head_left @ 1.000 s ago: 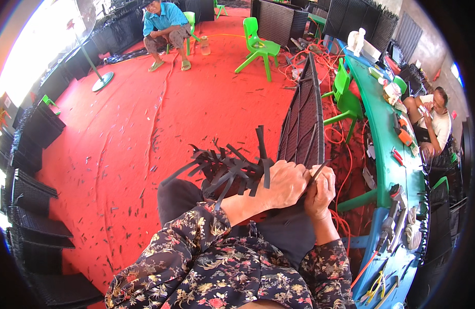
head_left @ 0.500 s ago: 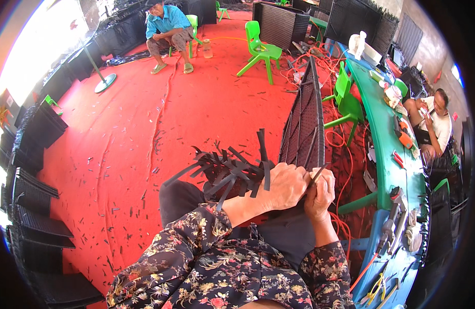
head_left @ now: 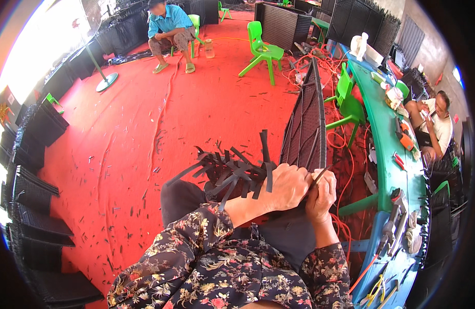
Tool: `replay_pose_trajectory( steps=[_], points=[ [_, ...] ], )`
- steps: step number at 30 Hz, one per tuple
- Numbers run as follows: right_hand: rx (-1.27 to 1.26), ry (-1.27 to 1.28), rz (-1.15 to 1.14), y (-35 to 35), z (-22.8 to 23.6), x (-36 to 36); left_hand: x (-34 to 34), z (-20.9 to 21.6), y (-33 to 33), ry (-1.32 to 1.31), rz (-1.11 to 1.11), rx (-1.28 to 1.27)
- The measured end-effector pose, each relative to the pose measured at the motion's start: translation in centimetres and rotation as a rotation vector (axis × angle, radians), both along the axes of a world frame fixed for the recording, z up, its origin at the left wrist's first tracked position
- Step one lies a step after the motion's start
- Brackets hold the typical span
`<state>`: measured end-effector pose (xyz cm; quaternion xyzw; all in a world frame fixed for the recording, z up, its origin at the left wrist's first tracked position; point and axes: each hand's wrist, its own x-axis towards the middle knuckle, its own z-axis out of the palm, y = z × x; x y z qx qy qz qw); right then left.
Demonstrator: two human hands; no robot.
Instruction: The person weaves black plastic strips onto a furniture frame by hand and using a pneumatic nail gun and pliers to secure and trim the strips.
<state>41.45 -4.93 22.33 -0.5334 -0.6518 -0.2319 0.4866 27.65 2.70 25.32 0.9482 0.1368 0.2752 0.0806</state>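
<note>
A long dark woven wicker panel stretches from my lap toward the far side, its frame rods showing. Loose black flat strips stick out from its near left edge, beside my left wrist. My left hand is closed at the panel's near end, knuckles up; its fingertips and whatever they grip are hidden. Close against it, my right hand is closed in a pinch, with a thin dark strip slanting out between thumb and fingers.
Right of me stands a green table with red-handled pliers; a blue bench nearby holds a corded power tool. Green chairs, orange hoses and black scraps cover parts of the red floor. Two people sit farther off.
Both hands keep nearly the same pose on the panel. The whole view has shifted very slightly; nothing has visibly been taken up or let go.
</note>
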Motion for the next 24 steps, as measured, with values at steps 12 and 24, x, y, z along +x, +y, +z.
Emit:
replay_pose_trajectory(
  steps=[12,24],
  points=[
    [-0.005,0.016,-0.027,-0.3,-1.0,0.1,-0.1,0.1,-0.1,0.032,-0.007,-0.036],
    [-0.317,0.624,-0.117,2.1,6.0,4.1,-0.3,0.3,0.2,0.009,-0.057,-0.031]
  ],
)
